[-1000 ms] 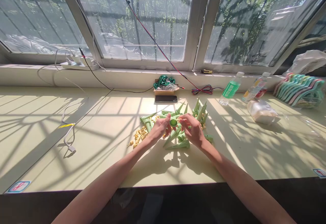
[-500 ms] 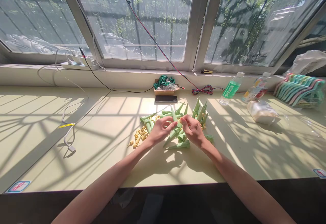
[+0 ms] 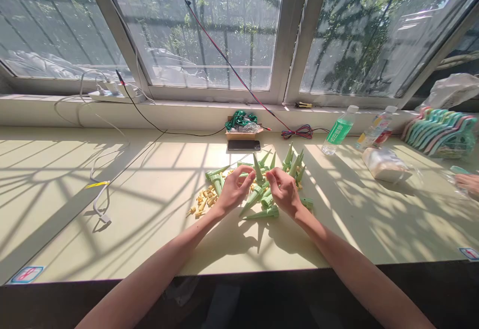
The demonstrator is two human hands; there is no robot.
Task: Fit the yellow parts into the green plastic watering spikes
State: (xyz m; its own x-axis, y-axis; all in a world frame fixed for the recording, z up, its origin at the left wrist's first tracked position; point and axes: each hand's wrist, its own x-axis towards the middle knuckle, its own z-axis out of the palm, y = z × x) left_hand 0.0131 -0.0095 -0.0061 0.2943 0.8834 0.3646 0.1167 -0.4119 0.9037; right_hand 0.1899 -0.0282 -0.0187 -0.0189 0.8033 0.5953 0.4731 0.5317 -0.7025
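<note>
Between my two hands a pale green plastic cone [image 3: 258,170] points upward, its base hidden among the other parts. My right hand [image 3: 285,189] is closed, with bent fingertips at the lower right side of this cone; the exact contact is hard to see. On the other side, my left hand [image 3: 234,188] has loosely curled fingers, thumb and index apart, with a small gap to the cone. Several more green cones lie around and below the hands, one of them [image 3: 262,213] nearest me. Small yellow plastic pieces [image 3: 204,200] are heaped left of my left hand.
A phone [image 3: 244,145] and a small box [image 3: 245,133] of green material lie behind the pile. At the right are bottles [image 3: 339,130], a tissue pack [image 3: 385,164] and pastel hangers [image 3: 441,132]. Another person's hand [image 3: 467,183] shows at the right edge. Cables [image 3: 101,189] lie left.
The cone between my hands has gone from tilted to upright. My left hand has drawn slightly left, its fingers parting from the cone. Another person's hand has come in at the right edge.
</note>
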